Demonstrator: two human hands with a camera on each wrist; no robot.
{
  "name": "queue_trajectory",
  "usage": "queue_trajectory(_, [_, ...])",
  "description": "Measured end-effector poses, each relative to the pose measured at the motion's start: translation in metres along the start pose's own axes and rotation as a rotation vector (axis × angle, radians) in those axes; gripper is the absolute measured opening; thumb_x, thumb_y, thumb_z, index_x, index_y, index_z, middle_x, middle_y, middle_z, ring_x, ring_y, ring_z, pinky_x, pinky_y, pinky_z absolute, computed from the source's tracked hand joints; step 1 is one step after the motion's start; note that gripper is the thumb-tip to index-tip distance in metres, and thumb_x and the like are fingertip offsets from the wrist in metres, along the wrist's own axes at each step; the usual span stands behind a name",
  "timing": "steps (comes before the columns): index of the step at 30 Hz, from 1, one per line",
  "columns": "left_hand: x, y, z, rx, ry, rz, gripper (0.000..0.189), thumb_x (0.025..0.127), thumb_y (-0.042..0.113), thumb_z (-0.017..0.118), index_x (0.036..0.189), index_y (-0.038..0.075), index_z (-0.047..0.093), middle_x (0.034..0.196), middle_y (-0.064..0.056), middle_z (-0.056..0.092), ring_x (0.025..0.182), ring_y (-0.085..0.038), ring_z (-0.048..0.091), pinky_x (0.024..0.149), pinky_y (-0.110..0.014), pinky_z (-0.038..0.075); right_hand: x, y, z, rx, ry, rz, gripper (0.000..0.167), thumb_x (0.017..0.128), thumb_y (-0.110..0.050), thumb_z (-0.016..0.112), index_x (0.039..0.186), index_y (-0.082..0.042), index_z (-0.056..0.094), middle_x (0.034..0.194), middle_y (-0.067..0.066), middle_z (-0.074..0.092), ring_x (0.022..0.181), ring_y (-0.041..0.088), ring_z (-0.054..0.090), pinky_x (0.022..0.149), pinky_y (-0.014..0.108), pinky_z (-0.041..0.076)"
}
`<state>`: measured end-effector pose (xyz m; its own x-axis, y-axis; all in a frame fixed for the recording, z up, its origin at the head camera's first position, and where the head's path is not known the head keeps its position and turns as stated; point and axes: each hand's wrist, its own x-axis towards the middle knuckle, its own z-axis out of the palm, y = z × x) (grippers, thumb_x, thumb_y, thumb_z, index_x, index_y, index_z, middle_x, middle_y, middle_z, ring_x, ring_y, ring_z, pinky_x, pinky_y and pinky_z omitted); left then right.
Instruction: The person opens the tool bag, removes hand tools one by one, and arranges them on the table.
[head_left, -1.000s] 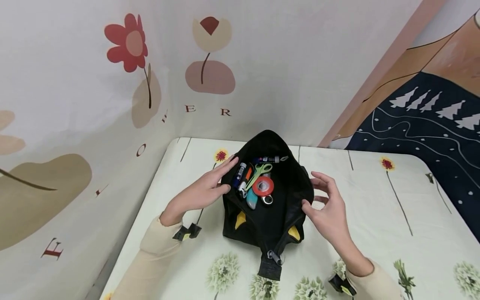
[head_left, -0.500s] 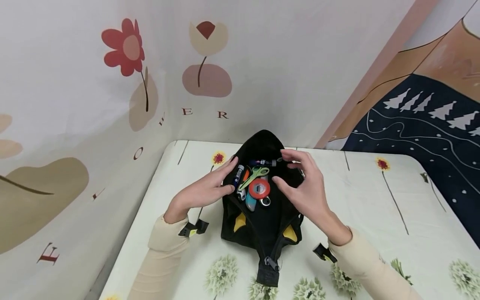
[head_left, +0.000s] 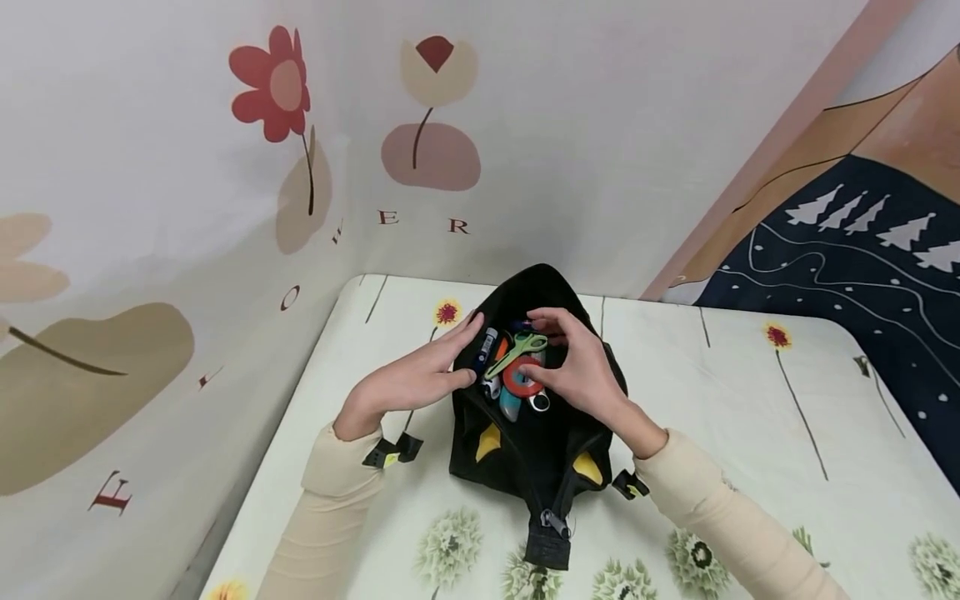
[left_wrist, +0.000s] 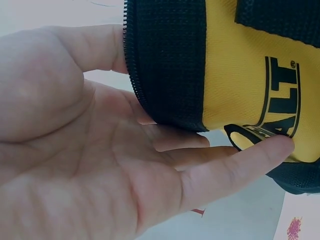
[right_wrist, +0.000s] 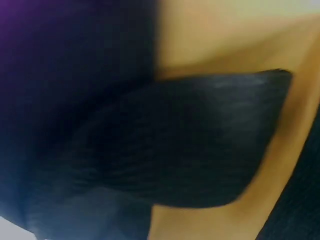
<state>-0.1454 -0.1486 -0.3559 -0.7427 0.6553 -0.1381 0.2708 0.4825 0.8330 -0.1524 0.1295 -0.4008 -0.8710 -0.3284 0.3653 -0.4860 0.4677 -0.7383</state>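
Note:
A black and yellow zip bag [head_left: 491, 450] stands unzipped on the table. Along its left rim in the head view lies my left hand [head_left: 416, 375], its fingers fairly straight against the outside. The left wrist view has the bag's yellow side [left_wrist: 235, 75] touching the fingers. My right hand [head_left: 581, 371] is inside the opening, with thumb and fingers apart and the thumb over a red tape roll [head_left: 513, 382]. Green-handled scissors [head_left: 513, 357] lie beside the roll. A dark blue tube [head_left: 487, 348] is at the left. Blurred bag fabric [right_wrist: 210, 145] fills the right wrist view.
The bag stands on a table [head_left: 720, 400] with a flower-print cover. A pale printed curtain [head_left: 555, 142] rises behind and to the left. A zipper pull [head_left: 555, 523] hangs at the bag's near end.
My right hand has left the bag's right rim and moved left into the opening, over the tape roll. The left hand stays at the left rim.

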Motion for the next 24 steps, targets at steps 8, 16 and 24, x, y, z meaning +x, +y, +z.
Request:
queue_trajectory(8, [-0.001,-0.001,-0.001,-0.001,-0.010,-0.005,0.081,0.115,0.014,0.049,0.177,0.001,-0.001,0.185,-0.017,-0.010,0.171,-0.035,-0.007,0.136,-0.060,0.007,-0.006,0.020,0.016,-0.021,-0.061,0.021,0.079,0.082,-0.001,0.098,0.151,-0.002,0.060,0.142,0.023,0.065,0.129,0.043,0.064,0.103,0.062,0.057])
queue_trajectory(16, [-0.001,-0.003,-0.002,-0.006,-0.019,-0.011,0.080,0.115,0.015,0.049,0.176,0.000,0.001,0.185,-0.020,-0.009,0.171,-0.038,-0.007,0.136,-0.061,0.007,-0.011,0.033,0.027,-0.047,-0.093,0.075,0.082,0.082,-0.002,0.098,0.154,-0.003,0.058,0.143,0.027,0.066,0.130,0.043,0.065,0.103,0.061,0.056])
queue_trajectory(24, [-0.002,-0.003,-0.003,-0.004,-0.029,-0.023,0.079,0.114,0.011,0.048,0.177,0.002,0.000,0.185,-0.018,-0.010,0.171,-0.033,-0.009,0.136,-0.059,0.007,-0.014,0.041,0.035,-0.084,-0.130,0.139,0.086,0.081,-0.003,0.100,0.155,-0.003,0.056,0.143,0.028,0.064,0.130,0.044,0.065,0.104,0.061,0.056])
